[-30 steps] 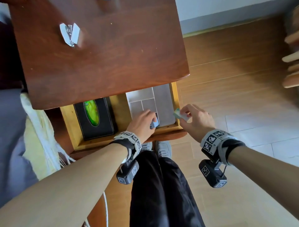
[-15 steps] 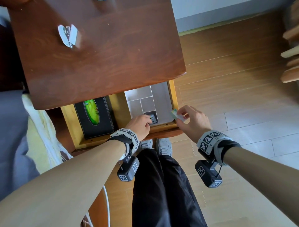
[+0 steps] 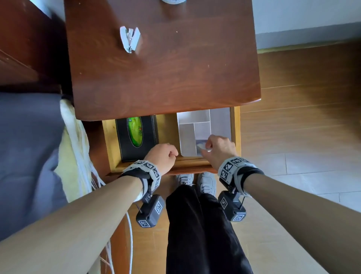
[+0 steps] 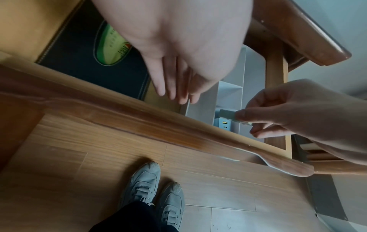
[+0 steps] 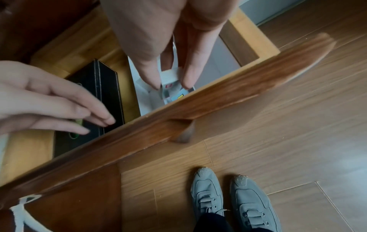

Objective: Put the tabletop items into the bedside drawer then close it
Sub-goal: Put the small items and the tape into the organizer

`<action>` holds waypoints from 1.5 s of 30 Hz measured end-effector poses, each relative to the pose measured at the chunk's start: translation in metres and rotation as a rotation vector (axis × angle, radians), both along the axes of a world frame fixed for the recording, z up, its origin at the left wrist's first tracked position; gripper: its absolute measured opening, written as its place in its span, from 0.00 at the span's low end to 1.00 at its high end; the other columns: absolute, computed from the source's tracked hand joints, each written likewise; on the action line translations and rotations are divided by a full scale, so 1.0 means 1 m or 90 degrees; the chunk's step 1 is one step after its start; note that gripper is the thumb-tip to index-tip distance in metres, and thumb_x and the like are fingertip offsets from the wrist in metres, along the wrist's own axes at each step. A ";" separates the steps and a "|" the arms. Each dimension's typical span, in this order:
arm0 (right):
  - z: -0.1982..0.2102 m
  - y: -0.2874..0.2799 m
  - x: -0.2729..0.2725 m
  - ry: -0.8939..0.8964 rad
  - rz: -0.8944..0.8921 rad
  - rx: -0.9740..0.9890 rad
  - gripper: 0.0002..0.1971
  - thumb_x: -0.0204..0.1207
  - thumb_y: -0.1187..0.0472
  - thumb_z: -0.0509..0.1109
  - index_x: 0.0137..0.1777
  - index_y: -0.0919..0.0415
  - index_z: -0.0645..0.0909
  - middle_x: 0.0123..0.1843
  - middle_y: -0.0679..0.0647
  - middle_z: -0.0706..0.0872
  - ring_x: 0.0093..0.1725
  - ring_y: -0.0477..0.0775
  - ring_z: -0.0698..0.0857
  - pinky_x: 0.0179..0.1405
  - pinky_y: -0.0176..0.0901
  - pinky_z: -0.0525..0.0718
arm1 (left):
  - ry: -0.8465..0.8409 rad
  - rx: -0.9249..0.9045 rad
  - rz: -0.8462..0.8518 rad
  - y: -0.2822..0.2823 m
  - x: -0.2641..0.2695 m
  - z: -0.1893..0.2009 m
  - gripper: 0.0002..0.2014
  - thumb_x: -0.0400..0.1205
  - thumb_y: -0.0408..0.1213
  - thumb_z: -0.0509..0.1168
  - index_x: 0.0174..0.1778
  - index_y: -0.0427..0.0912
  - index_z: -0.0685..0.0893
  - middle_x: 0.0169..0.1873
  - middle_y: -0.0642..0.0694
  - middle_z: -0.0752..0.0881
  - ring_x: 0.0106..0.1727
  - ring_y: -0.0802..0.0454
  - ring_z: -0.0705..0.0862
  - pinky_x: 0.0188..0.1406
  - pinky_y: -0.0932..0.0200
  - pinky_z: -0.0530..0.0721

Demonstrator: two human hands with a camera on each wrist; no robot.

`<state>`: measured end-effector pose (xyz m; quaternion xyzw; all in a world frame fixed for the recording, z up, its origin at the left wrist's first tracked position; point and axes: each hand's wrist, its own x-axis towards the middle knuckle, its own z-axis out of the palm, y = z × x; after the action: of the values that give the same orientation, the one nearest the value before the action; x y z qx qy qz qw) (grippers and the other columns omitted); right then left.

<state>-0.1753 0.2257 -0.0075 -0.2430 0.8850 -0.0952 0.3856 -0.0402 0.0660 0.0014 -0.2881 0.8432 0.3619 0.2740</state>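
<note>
The bedside drawer (image 3: 175,163) stands pulled out under the tabletop. A grey divided tray (image 3: 187,137) lies in its right half. My right hand (image 3: 207,146) pinches a small pale block (image 4: 228,113) between thumb and fingers, just over the tray's near compartment. A white-and-blue charger (image 4: 223,124) with yellow ports lies in that compartment, right under the block (image 5: 168,76). My left hand (image 3: 166,154) hovers over the drawer's front rail, fingers (image 4: 176,97) loosely straight and holding nothing. A white folded item (image 3: 130,39) still lies on the tabletop (image 3: 175,78).
A black tissue box (image 3: 136,135) with a green oval opening fills the drawer's left half. A round object (image 3: 172,1) shows at the tabletop's far edge. Bedding (image 3: 29,146) lies to the left. My legs and grey shoes (image 3: 197,181) stand right before the drawer front.
My left hand let go of the charger in the tray's near compartment and drew back to the left. My right hand carried the pale block leftward, from the drawer's right edge to over that compartment.
</note>
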 end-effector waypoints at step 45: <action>0.142 -0.112 -0.097 0.104 0.013 -0.289 0.11 0.77 0.62 0.63 0.45 0.48 0.87 0.48 0.45 0.88 0.48 0.52 0.87 0.50 0.49 0.85 | 0.116 -0.188 0.173 -0.124 -0.074 0.158 0.12 0.80 0.39 0.60 0.56 0.51 0.85 0.52 0.55 0.87 0.53 0.52 0.84 0.53 0.54 0.81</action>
<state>-0.2726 0.1140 0.1341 -0.3390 0.8666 -0.2682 0.2492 -0.1143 -0.0582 0.1593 -0.4022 0.8617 0.2926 0.1005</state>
